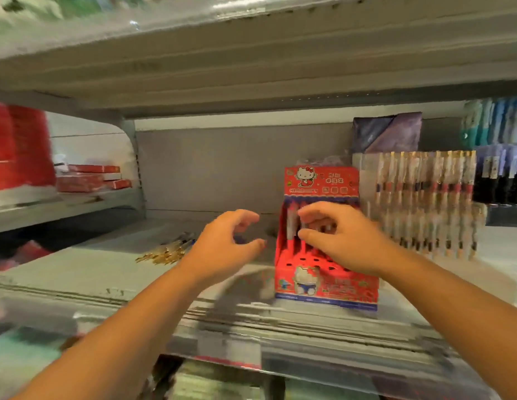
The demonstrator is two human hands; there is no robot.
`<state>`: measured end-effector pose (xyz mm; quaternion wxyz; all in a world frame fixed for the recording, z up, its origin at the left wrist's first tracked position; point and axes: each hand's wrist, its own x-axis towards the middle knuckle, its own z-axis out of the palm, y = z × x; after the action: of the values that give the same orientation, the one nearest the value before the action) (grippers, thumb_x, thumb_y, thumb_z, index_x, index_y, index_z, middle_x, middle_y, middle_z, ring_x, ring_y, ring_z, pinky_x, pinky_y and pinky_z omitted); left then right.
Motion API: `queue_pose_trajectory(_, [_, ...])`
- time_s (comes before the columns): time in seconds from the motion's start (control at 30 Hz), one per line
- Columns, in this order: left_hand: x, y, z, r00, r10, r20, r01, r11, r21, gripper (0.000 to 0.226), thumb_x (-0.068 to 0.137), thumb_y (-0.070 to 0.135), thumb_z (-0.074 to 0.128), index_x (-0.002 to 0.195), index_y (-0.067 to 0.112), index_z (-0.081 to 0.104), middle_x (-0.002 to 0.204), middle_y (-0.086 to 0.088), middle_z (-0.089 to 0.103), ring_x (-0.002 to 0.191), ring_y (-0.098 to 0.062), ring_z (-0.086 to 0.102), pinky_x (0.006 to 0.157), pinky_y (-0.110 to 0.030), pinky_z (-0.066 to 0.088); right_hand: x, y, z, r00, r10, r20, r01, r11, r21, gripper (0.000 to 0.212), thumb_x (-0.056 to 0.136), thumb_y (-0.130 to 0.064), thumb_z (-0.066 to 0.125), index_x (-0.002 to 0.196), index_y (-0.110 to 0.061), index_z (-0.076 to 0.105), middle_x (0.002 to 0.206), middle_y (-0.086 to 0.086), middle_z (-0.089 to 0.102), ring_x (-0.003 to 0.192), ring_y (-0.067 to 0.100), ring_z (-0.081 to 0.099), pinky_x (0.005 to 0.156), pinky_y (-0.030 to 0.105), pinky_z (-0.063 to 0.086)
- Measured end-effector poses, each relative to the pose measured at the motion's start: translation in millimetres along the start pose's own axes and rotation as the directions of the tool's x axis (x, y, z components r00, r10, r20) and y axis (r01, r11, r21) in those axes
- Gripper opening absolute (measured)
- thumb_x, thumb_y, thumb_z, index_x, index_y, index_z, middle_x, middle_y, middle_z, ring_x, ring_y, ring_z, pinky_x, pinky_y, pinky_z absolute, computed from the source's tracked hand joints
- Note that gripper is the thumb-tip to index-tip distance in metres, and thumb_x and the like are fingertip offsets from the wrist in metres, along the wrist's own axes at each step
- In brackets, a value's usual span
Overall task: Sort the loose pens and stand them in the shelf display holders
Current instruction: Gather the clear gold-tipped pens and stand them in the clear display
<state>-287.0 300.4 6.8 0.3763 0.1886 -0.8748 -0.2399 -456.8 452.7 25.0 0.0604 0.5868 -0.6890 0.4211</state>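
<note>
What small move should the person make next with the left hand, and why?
Probably move the left hand to the loose pens lying on the shelf and pick one up: it seems empty, and the red Hello Kitty display holder shows free holes in front.

Loose pens (164, 252) left of display holder (326, 284) on shelf (78, 272); pen packs (424, 203) right.
</note>
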Motion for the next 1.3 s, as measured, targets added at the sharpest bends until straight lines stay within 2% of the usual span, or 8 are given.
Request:
queue_pose_trajectory(0.17, [-12.1, -66.4, -73.1, 0.981, -0.166, 0.103, 0.153, 0.981, 0.12, 0.049, 0.086, 0.025, 0.072, 0.133, 0.022, 0.057, 0.131, 0.003, 0.06, 0.116, -0.011, 0.056, 0.1, -0.029, 0.044, 42.9, -39.9, 80.6, 0.996, 0.04, 0.085, -0.041, 0.999, 0.015, 0.03, 0.088, -0.026, 0.071, 0.117, -0.022, 0.066, 0.107, -0.01, 0.068, 0.096, 0.002, 0.063, 0.087, 0.019, 0.048])
queue_pose_trajectory(0.5, [11.2, -176.5, -144.7, 0.922, -0.334, 0.196, 0.283, 0.926, 0.249, 0.051, 0.087, 0.034, 0.069, 0.134, 0.021, 0.053, 0.133, -0.001, 0.056, 0.111, -0.015, 0.053, 0.085, -0.025, 0.04, 128.9, -83.4, 192.4, 0.954, 0.205, 0.219, -0.17, 0.971, -0.17, 0.026, 0.089, -0.035, 0.067, 0.11, -0.018, 0.068, 0.107, 0.0, 0.068, 0.099, 0.017, 0.063, 0.091, 0.035, 0.051])
queue_pose_trajectory(0.73, [58.8, -226.5, -131.5, 0.814, -0.491, 0.311, 0.37, 0.851, 0.374, 0.073, 0.088, 0.055, 0.061, 0.144, 0.013, 0.04, 0.146, -0.008, 0.045, 0.126, -0.026, 0.048, 0.1, -0.035, 0.042, 193.5, -88.2, 230.3, 0.832, 0.309, 0.46, -0.105, 0.903, -0.418, 0.025, 0.097, -0.028, 0.056, 0.113, -0.012, 0.068, 0.115, 0.01, 0.067, 0.105, 0.028, 0.061, 0.088, 0.039, 0.05])
queue_pose_trajectory(0.83, [83.5, -227.8, -120.6, 0.766, -0.525, 0.37, 0.353, 0.825, 0.441, 0.062, 0.092, 0.065, 0.049, 0.126, 0.014, 0.055, 0.129, -0.007, 0.057, 0.114, -0.022, 0.056, 0.096, -0.034, 0.038, 217.3, -75.4, 241.9, 0.794, 0.305, 0.525, -0.038, 0.888, -0.459, 0.017, 0.1, -0.02, 0.051, 0.098, -0.02, 0.068, 0.093, -0.002, 0.065, 0.081, 0.014, 0.059, 0.071, 0.026, 0.047])
queue_pose_trajectory(0.97, [112.3, -226.7, -102.5, 0.674, -0.583, 0.454, 0.419, 0.807, 0.415, 0.096, 0.089, 0.068, 0.052, 0.157, 0.016, 0.01, 0.155, -0.008, 0.039, 0.135, -0.033, 0.044, 0.107, -0.042, 0.037, 243.0, -63.6, 251.5, 0.749, 0.306, 0.588, 0.049, 0.859, -0.51, 0.028, 0.096, -0.01, 0.05, 0.078, -0.029, 0.06, 0.075, -0.003, 0.062, 0.059, 0.01, 0.05, 0.058, 0.021, 0.042])
queue_pose_trajectory(1.07, [129.4, -239.2, -96.2, 0.618, -0.601, 0.506, 0.394, 0.794, 0.463, 0.079, 0.081, 0.066, 0.066, 0.135, 0.012, 0.045, 0.106, -0.005, 0.07, 0.083, -0.02, 0.068, 0.081, -0.036, 0.058, 259.6, -54.9, 260.5, 0.706, 0.353, 0.614, 0.027, 0.853, -0.521, 0.032, 0.094, -0.002, 0.05, 0.101, -0.027, 0.068, 0.097, 0.008, 0.071, 0.068, 0.017, 0.061, 0.067, 0.033, 0.054])
queue_pose_trajectory(1.2, [142.9, -255.3, -102.1, 0.608, -0.601, 0.519, 0.366, 0.792, 0.489, 0.053, 0.075, 0.056, 0.071, 0.114, 0.023, 0.056, 0.111, -0.005, 0.065, 0.093, -0.023, 0.067, 0.087, -0.038, 0.057, 272.5, -47.6, 273.8, 0.663, 0.408, 0.628, 0.005, 0.836, -0.549, 0.029, 0.095, -0.008, 0.054, 0.109, -0.03, 0.065, 0.092, 0.002, 0.071, 0.075, 0.019, 0.069, 0.072, 0.035, 0.057])
queue_pose_trajectory(1.3, [148.8, -263.1, -102.2, 0.596, -0.582, 0.553, 0.346, 0.808, 0.477, 0.024, 0.077, 0.049, 0.069, 0.083, 0.027, 0.06, 0.089, -0.001, 0.068, 0.081, -0.019, 0.066, 0.083, -0.035, 0.058, 275.4, -46.5, 283.3, 0.665, 0.407, 0.627, -0.024, 0.85, -0.526, 0.019, 0.095, -0.017, 0.059, 0.109, -0.03, 0.061, 0.097, 0.003, 0.07, 0.081, 0.018, 0.07, 0.072, 0.03, 0.058])
